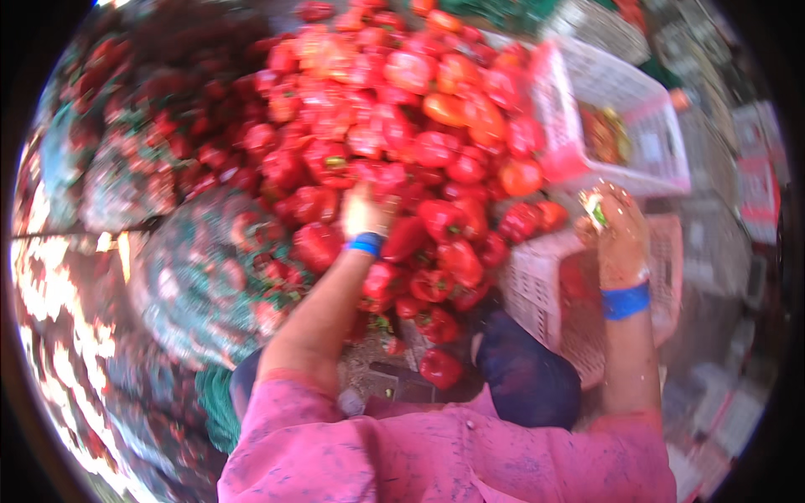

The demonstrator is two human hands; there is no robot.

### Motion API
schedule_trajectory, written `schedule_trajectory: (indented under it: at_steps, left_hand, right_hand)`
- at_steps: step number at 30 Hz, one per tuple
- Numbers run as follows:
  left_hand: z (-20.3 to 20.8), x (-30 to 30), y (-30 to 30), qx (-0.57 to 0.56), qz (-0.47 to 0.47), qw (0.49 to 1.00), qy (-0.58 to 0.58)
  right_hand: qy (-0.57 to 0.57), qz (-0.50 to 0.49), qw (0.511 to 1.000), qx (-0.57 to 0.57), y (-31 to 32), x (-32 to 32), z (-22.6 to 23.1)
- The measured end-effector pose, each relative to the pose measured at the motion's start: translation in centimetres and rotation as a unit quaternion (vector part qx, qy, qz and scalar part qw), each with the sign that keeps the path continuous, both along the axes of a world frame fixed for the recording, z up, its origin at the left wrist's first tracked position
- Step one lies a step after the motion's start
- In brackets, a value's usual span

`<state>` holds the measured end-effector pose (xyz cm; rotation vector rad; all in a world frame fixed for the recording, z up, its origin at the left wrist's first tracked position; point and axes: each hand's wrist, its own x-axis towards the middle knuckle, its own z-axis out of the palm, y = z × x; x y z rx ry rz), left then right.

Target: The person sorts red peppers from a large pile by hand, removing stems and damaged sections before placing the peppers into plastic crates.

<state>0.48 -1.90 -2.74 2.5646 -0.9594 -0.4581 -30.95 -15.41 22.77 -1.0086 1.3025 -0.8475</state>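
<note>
While a person in a pink patterned shirt (419, 457) sits close against a spread of produce, one stray red pepper (440, 369) lies on the ground beside a dark-trousered knee (532, 369). To the person's left bulges a green mesh sack (205, 277) with red showing through its netting; on the right, a pink slatted crate (537, 289) stands under the right forearm.

Farther out, the left hand (366, 214), banded in blue at the wrist, lies at the near side of the pepper heap (411, 71), its back turned up and its fingers pointing away from the body. A glossy red pepper (379, 178) sits directly ahead of those fingers, touching or almost so; its long axis is lost in the blur. The left hand is plainly the nearer one to it, the right being well off to the side. How far the left fingers are parted, and whether they have hold of anything, cannot be told.

The right hand (616, 226), flecked with pale bits and also wearing a blue band, is raised over the pink crate, its fingers curled in around a green-and-white scrap (596, 210).

Just beyond it stands a pale pink-and-white crate (558, 109) with reddish and yellowish pieces (605, 136) inside, while the heap stretches toward the top of the view.
</note>
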Motion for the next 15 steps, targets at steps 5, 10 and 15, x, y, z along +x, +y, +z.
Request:
schedule_trajectory:
  at_steps: [5,10,15]
  left_hand:
    - [-1.7,4.2,-3.0,0.083,-0.105,0.991,0.004]
    - [-2.4,-0.1,-5.3,0.156,-0.148,0.959,-0.185]
    - [-3.7,2.3,-5.7,0.080,-0.169,0.972,-0.144]
  right_hand:
    - [0.028,-0.074,0.993,-0.088,-1.0,-7.0,-0.9]
    - [0.115,-0.289,0.949,-0.040,2.4,-16.2,-0.8]
    - [0.199,-0.410,0.890,0.000,9.3,-26.4,-4.9]
